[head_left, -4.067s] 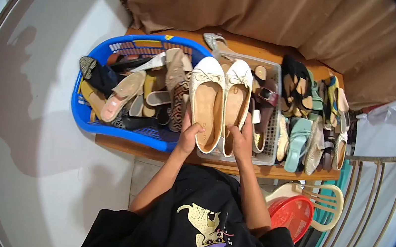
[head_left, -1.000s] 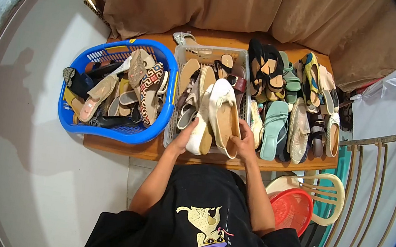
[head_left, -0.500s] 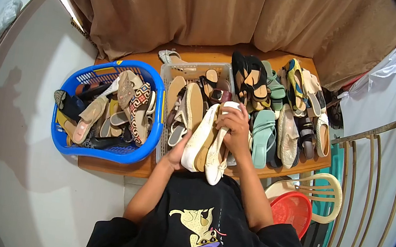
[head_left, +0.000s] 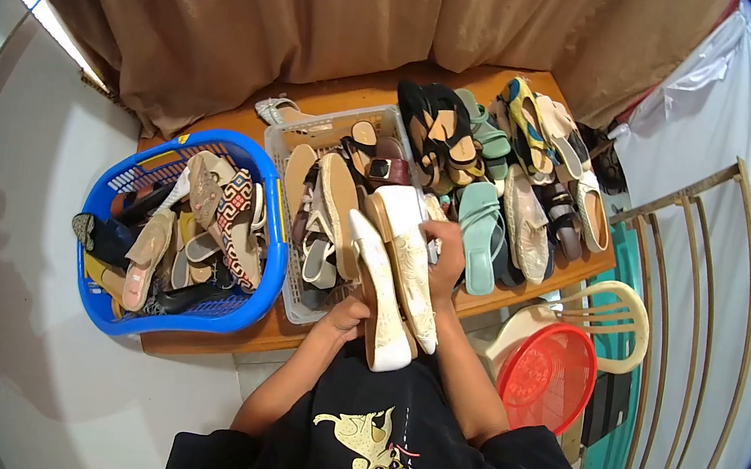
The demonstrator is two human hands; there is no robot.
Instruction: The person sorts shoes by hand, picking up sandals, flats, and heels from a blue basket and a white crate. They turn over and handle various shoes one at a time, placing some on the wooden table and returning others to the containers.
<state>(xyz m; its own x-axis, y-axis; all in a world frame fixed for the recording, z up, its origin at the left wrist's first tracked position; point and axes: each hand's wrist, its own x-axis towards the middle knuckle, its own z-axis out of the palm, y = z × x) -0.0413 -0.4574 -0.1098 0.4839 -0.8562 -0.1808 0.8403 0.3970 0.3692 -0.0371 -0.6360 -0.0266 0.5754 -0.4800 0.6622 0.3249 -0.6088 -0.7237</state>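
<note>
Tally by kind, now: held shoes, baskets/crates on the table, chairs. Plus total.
Held shoes: 2 (left white shoe, right white shoe)
Baskets/crates on table: 2 (blue basket, pale crate)
Chairs: 1 (cream chair)
Total: 5

Bright room (fisheye-curved edges), soft shadows leftward.

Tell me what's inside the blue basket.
The blue basket holds a jumble of shoes, including a geometric-patterned one near the top. Whatever lies beneath the upper ones is covered.
</note>
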